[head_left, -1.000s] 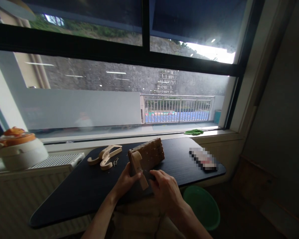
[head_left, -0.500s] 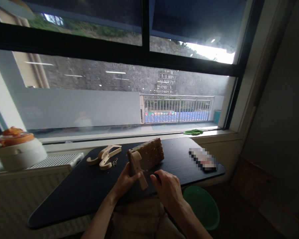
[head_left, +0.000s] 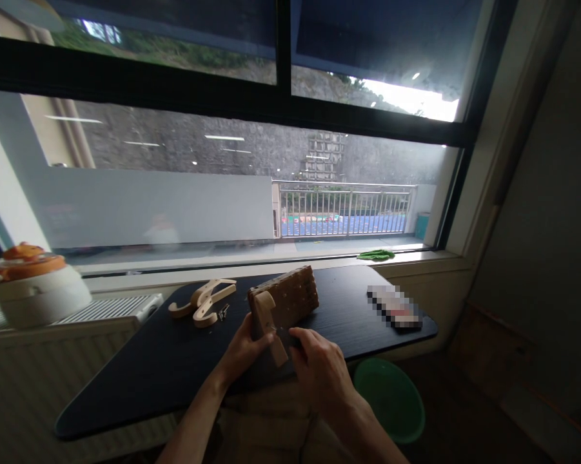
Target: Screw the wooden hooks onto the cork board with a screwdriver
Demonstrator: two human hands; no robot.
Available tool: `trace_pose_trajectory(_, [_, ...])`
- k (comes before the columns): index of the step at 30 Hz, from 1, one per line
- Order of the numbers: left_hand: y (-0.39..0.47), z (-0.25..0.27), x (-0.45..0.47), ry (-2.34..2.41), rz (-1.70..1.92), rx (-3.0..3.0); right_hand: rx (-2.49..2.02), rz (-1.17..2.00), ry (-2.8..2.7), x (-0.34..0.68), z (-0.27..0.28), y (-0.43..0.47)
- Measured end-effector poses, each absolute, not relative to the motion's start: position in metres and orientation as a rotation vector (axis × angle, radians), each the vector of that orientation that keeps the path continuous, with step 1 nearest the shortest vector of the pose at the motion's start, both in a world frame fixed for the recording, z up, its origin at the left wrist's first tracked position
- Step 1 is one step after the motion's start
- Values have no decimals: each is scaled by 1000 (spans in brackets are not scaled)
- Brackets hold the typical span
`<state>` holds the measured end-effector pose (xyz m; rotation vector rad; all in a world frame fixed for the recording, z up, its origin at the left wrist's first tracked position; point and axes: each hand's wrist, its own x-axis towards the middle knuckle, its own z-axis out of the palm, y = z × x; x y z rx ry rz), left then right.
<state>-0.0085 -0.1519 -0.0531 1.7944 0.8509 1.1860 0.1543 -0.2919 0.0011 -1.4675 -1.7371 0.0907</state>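
My left hand grips a pale wooden hook and presses it against the end of a brown block with pale dots. The thumb lies across the hook's straight part. My right hand is closed around the dark handle of what looks like a screwdriver. Its thin tip points left at the hook's face, close to my left thumb; whether it touches a screw there is too small to tell. Further left on the table lie more wooden hooks, with several small screws beside them.
The black table stands under a window. A pixelated flat object lies at its right end. A green cloth rests on the sill, a green basin is below right, and a white-and-orange pot sits above the radiator.
My right hand has shifted slightly left and up, bringing the screwdriver closer to the hook, and its grip has turned a little. My left hand, the hook and the block stay almost still.
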Motion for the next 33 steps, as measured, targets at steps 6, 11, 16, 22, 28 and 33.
trace_pose_trajectory(6, [-150, -54, -7, 860, 1182, 1787, -1616, 30, -1730, 155, -1, -288])
trace_pose_trajectory(11, [-148, -57, -8, 861, 1181, 1794, -1704, -61, -1702, 156, 1, -286])
trace_pose_trajectory(16, [-149, -56, -8, 864, 1175, 1785, -1817, -147, -1699, 158, -4, -282])
trace_pose_trajectory(22, [-160, -43, -7, 848, 1148, 1745, -1803, -158, -1678, 163, -6, -282])
trace_pose_trajectory(28, [-168, -34, -8, 928, 1186, 1673, -1704, -66, -1678, 162, 0, -285])
trace_pose_trajectory(33, [-164, -39, -7, 942, 1261, 1708, -1582, 29, -1704, 159, -4, -290])
